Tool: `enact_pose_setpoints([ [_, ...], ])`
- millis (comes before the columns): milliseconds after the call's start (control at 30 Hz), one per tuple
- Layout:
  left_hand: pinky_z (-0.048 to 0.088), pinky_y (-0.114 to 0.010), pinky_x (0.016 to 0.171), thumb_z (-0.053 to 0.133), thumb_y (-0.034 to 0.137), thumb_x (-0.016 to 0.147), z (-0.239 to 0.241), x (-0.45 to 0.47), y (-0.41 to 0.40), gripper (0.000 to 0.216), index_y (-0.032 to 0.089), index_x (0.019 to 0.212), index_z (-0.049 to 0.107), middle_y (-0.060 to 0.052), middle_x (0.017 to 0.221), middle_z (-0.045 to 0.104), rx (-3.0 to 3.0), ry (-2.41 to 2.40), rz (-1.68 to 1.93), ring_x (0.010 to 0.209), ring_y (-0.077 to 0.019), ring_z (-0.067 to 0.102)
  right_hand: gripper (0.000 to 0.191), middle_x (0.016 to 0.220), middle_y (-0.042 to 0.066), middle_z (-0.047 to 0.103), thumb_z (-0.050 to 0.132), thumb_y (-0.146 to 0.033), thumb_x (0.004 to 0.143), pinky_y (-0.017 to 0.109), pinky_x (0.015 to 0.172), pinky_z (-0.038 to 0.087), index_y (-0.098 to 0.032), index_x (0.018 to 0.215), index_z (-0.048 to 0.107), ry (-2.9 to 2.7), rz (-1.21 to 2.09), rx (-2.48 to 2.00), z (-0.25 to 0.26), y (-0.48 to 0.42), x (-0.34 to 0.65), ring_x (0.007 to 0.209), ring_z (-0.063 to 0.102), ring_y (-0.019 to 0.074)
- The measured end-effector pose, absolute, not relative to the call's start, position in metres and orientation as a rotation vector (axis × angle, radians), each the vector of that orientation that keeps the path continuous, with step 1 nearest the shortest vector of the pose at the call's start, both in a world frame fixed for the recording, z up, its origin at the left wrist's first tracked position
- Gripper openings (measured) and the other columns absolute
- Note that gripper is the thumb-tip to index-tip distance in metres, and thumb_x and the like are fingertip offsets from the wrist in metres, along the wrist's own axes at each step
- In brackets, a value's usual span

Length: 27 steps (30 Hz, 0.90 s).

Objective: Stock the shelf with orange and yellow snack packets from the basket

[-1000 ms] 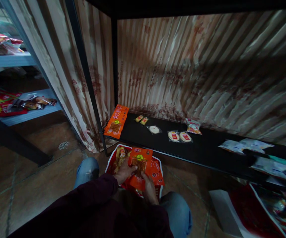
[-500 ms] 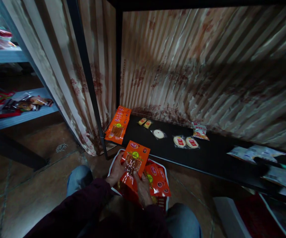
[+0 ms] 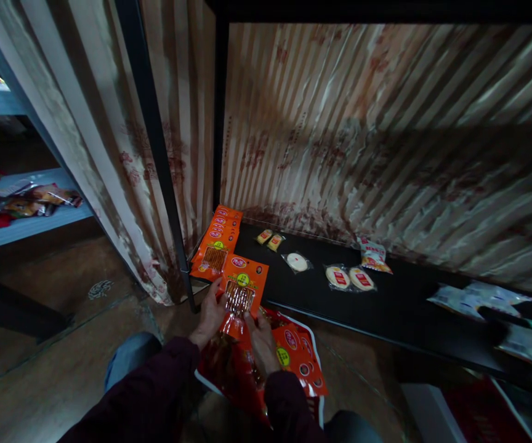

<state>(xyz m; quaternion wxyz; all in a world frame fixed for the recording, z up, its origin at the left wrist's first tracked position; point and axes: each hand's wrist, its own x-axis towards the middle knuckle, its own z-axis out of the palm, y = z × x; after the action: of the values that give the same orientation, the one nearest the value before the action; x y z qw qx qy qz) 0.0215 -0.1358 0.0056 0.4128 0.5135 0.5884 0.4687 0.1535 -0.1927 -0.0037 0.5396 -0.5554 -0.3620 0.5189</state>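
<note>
An orange snack packet (image 3: 242, 286) with a clear window showing brown sticks is held between both hands. My left hand (image 3: 213, 314) grips its left edge, and my right hand (image 3: 261, 339) its lower right part. Beneath it, a white-rimmed basket (image 3: 318, 344) between my knees holds more orange packets (image 3: 296, 355). Overlapping orange packets (image 3: 216, 243) lie at the left end of the black shelf (image 3: 289, 289), just beyond the held one.
Along the shelf lie two small yellow packs (image 3: 270, 240), a round white wrapped biscuit (image 3: 297, 262), two labelled round ones (image 3: 349, 278), a puffed bag (image 3: 375, 255) and pale packets (image 3: 478, 298). A black post (image 3: 155, 141) stands at left. A box (image 3: 469, 409) sits at lower right.
Both hands have carried the orange packet slightly forward and left, closer to the packets on the shelf. The view has shifted a little.
</note>
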Motion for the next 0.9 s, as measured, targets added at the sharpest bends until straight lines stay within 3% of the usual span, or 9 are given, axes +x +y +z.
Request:
enact_pose_setpoints([
  [500, 0.04, -0.035, 0.105, 0.048, 0.018, 0.085, 0.002, -0.007, -0.083, 0.048, 0.019, 0.133, 0.048, -0.009, 0.131, 0.059, 1.418, 1.673, 1.169, 0.122, -0.0203, 0.053, 0.034, 0.089, 0.002, 0.072, 0.06, -0.042, 0.07, 0.029, 0.079, 0.05, -0.019, 0.095, 0.067, -0.987, 1.075, -1.435, 0.003, -0.125, 0.125, 0.088, 0.064, 0.0212],
  [667, 0.044, -0.034, 0.1, 0.049, 0.019, 0.085, 0.006, -0.012, -0.066, 0.051, 0.019, 0.136, 0.044, -0.01, 0.127, 0.062, 1.433, 1.757, 1.122, 0.115, -0.0201, 0.059, 0.03, 0.086, 0.002, 0.072, 0.056, -0.035, 0.07, 0.03, 0.077, 0.05, -0.019, 0.094, 0.067, -1.034, 1.031, -1.477, -0.004, -0.108, 0.122, 0.081, 0.064, 0.0196],
  [900, 0.048, -0.035, 0.092, 0.051, 0.015, 0.084, 0.014, -0.018, -0.039, 0.049, 0.016, 0.133, 0.049, -0.012, 0.116, 0.068, 1.525, 1.869, 1.084, 0.104, -0.0227, 0.065, 0.034, 0.089, 0.004, 0.073, 0.053, -0.028, 0.072, 0.03, 0.08, 0.05, -0.019, 0.101, 0.068, -1.135, 0.927, -1.535, -0.001, -0.085, 0.115, 0.082, 0.065, 0.0194],
])
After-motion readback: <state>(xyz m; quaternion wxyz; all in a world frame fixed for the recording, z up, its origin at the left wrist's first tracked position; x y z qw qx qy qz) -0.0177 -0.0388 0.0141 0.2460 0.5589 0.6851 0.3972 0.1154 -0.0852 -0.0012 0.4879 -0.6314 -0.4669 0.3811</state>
